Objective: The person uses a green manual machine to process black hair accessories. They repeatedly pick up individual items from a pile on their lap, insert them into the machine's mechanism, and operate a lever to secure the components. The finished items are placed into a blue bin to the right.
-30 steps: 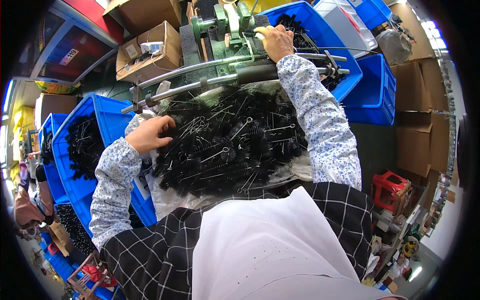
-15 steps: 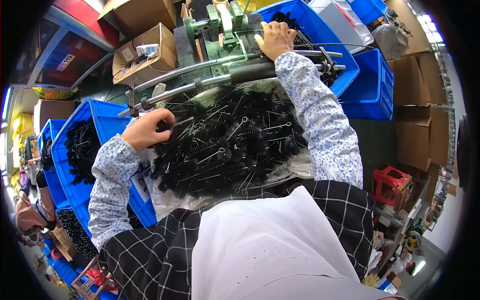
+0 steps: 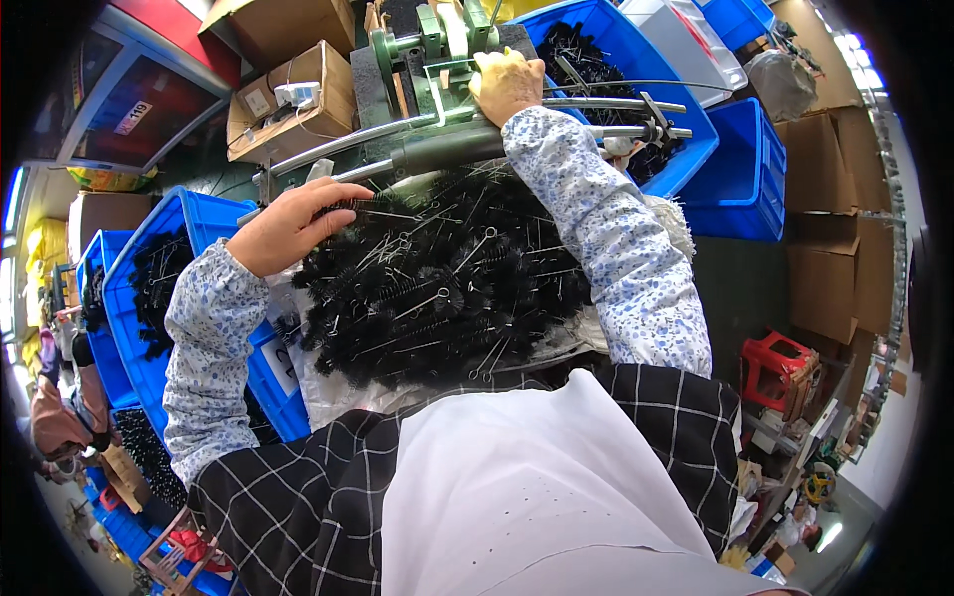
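A large heap of black twisted-wire brushes point(image 3: 437, 288) with looped metal ends lies in front of me. My left hand point(image 3: 290, 226) reaches over its left edge, fingers stretched and thumb apart, with dark bristles just below the fingertips. My right hand point(image 3: 509, 84) is up at the green machine point(image 3: 437, 40), fingers curled in beside a bent metal rod point(image 3: 435, 91); a yellowish cover shows on a fingertip. What those fingers hold is hidden. Below that wrist, a dark sleeve point(image 3: 447, 151) sits on the metal rails point(image 3: 348, 134), close to my right cuff.
Blue bins with black brushes stand at the left point(image 3: 189, 228) and the back right point(image 3: 686, 129). An open cardboard box point(image 3: 288, 104) stands left of the machine. At the right are another blue bin point(image 3: 740, 179) and a red stool point(image 3: 780, 368).
My right hand has moved left along the machine, and the dark sleeve and bent rod have shifted left too. My left hand has risen slightly and its fingers have straightened out.
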Action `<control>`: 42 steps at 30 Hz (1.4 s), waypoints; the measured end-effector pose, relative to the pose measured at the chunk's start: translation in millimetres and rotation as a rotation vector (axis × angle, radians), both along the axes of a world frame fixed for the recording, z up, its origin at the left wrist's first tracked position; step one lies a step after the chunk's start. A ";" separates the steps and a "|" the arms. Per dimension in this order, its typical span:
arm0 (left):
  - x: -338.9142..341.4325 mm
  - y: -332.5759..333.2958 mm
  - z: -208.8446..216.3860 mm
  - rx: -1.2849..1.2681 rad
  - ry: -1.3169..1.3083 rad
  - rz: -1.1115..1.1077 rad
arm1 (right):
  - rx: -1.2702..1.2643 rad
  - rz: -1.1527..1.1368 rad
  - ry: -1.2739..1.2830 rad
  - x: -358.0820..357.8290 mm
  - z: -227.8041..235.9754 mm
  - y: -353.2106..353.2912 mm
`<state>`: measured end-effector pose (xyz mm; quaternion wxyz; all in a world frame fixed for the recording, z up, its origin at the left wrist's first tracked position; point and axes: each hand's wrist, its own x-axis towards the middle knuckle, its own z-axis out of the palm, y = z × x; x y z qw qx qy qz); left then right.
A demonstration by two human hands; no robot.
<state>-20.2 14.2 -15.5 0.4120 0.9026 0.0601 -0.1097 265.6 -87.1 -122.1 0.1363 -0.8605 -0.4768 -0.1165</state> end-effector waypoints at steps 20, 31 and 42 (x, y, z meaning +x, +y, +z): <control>34.8 -12.3 -7.1 -0.265 -0.262 0.183 | -0.127 -0.216 -0.213 119.0 55.4 -73.0; 55.4 -31.5 -22.0 0.031 -0.526 0.327 | 0.099 0.531 0.862 -47.6 58.2 -51.0; -55.7 -21.3 -27.9 -0.013 0.152 -0.022 | -0.063 0.048 -0.096 41.9 1.4 -23.1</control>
